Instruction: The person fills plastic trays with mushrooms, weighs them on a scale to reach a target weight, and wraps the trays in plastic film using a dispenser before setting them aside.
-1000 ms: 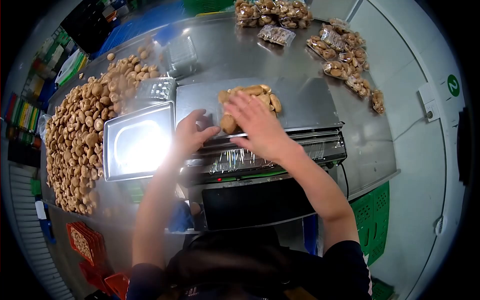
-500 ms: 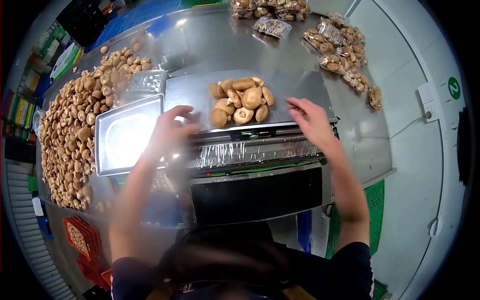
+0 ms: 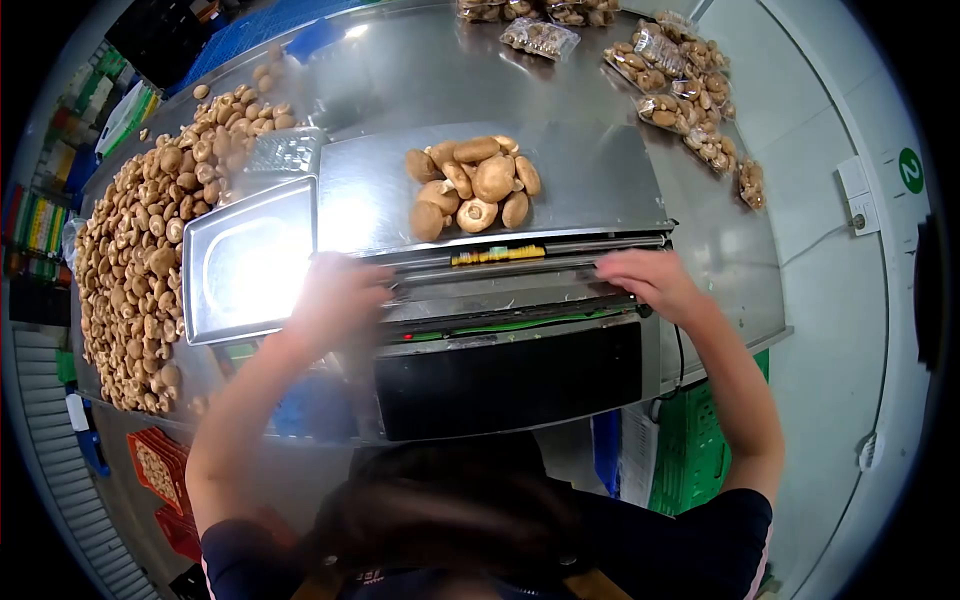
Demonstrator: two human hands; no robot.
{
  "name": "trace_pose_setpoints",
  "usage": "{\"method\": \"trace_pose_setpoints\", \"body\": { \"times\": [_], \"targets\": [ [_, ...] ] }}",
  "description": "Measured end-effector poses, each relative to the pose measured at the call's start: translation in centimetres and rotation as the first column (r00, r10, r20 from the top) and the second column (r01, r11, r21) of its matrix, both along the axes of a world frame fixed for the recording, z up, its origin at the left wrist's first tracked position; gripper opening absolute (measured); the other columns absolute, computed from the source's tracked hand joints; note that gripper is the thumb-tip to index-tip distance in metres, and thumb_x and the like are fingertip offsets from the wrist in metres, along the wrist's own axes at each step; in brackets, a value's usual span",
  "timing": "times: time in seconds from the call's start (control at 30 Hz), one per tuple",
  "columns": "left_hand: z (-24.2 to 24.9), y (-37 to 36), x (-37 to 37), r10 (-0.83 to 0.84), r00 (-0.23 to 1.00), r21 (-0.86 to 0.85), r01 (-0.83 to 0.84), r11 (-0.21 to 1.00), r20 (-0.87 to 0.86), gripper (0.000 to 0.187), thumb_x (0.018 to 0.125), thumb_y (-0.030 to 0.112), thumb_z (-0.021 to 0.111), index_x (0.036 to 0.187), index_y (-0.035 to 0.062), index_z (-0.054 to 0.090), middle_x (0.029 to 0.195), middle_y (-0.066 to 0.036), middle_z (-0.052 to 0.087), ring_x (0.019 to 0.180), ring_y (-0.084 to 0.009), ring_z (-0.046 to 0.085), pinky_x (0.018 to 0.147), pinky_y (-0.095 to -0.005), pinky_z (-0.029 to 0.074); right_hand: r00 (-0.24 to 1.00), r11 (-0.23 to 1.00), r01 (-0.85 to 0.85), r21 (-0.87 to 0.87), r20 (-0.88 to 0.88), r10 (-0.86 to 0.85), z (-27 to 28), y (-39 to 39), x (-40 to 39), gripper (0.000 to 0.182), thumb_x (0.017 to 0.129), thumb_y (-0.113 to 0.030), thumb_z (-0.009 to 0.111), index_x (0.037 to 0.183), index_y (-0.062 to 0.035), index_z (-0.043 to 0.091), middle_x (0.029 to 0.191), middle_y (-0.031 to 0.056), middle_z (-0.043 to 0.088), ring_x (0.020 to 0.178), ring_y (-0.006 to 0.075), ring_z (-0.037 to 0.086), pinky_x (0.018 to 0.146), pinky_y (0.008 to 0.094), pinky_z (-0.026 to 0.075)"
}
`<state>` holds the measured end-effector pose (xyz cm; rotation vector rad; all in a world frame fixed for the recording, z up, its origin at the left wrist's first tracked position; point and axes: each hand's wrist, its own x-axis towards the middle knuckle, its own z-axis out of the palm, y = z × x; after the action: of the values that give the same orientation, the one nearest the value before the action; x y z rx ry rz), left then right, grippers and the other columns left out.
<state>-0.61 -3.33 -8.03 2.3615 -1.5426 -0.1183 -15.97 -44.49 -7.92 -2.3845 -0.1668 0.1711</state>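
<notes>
A pile of brown mushrooms [image 3: 475, 185] rests on the wrapping machine's flat metal plate [image 3: 590, 170]. In front of the plate runs a roller slot [image 3: 497, 256] with a yellow strip showing. My left hand [image 3: 345, 292] is at the slot's left end, blurred by motion, and what its fingers hold cannot be made out. At the right end, my right hand [image 3: 650, 280] has its fingers pressed together over the front edge of the slot; anything between them is too small to see. Below lies the machine's black front panel [image 3: 510, 380].
Many loose mushrooms [image 3: 140, 270] are heaped at the left, beside an empty metal tray [image 3: 250, 262] and clear plastic trays [image 3: 283, 152]. Wrapped mushroom packs [image 3: 680, 85] lie at the back right. A green crate [image 3: 700, 440] stands below the table at the right.
Both hands have moved down toward the body, from beside the mushrooms to the roller slot. The right fingers have closed. Clear film seen over the slot before no longer shows there.
</notes>
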Motion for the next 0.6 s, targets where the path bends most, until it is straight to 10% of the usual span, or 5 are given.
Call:
{"method": "trace_pose_setpoints", "body": {
  "times": [0.1,0.3,0.37,0.47,0.6],
  "targets": [
    [1.0,4.1,-3.1,0.125,0.939,-0.203,-0.197,0.959,-0.320,0.015,0.084,-0.002,0.060,0.095,0.0038,0.069,0.091,-0.011,0.069,0.070,-0.0209,0.069,0.058,-0.0284,0.055,0.992,0.997,-0.027,0.076,0.127,0.017,3.4,0.4,-3.0,0.018,0.084,-0.004,0.061,0.100,-0.0023,0.069,0.097,0.0093,0.071,0.073,0.0150,0.067,0.056,0.0248,0.052],
    [7.4,1.3,3.3,0.161,0.834,-0.782,-0.551,0.292,-0.527,0.022,0.100,0.012,0.045,0.109,0.0003,0.061,0.102,-0.015,0.066,0.096,-0.0248,0.065,0.092,-0.0387,0.052,0.709,0.926,0.235,0.296,0.599,-0.372,11.1,2.2,5.5,0.021,0.087,-0.001,0.053,0.104,-0.0021,0.066,0.103,0.0088,0.068,0.089,0.0179,0.064,0.081,0.0270,0.050],
    [6.1,-3.8,8.9,0.212,0.792,-0.691,-0.606,0.395,-0.573,0.030,0.098,0.026,0.051,0.116,0.0034,0.061,0.124,-0.017,0.058,0.116,-0.0229,0.056,0.104,-0.0402,0.043,0.717,0.909,0.172,0.381,0.584,-0.380,8.5,1.9,12.2,0.025,0.092,-0.009,0.051,0.115,-0.0023,0.060,0.117,0.0102,0.061,0.107,0.0195,0.058,0.091,0.0317,0.047],
    [-5.9,-7.3,15.0,0.378,0.763,-0.338,-0.594,0.730,-0.524,0.061,0.095,0.050,0.045,0.131,0.0017,0.053,0.145,-0.020,0.038,0.137,-0.0322,0.033,0.114,-0.0404,0.024,0.830,0.941,0.285,-0.182,0.538,-0.148,-1.9,1.8,17.3,0.030,0.095,-0.021,0.052,0.116,0.0005,0.054,0.126,0.0115,0.048,0.123,0.0193,0.043,0.102,0.0394,0.041],
    [-2.7,-7.7,9.3,0.335,0.712,-0.186,-0.546,0.817,-0.617,0.052,0.093,0.035,0.058,0.126,-0.0044,0.048,0.128,-0.020,0.049,0.118,-0.0262,0.050,0.100,-0.0372,0.041,0.979,0.994,0.108,-0.012,0.175,-0.105,-2.4,2.2,14.3,0.023,0.097,-0.020,0.049,0.100,0.0028,0.050,0.100,0.0119,0.056,0.099,0.0205,0.058,0.082,0.0380,0.052]
  ]
}}
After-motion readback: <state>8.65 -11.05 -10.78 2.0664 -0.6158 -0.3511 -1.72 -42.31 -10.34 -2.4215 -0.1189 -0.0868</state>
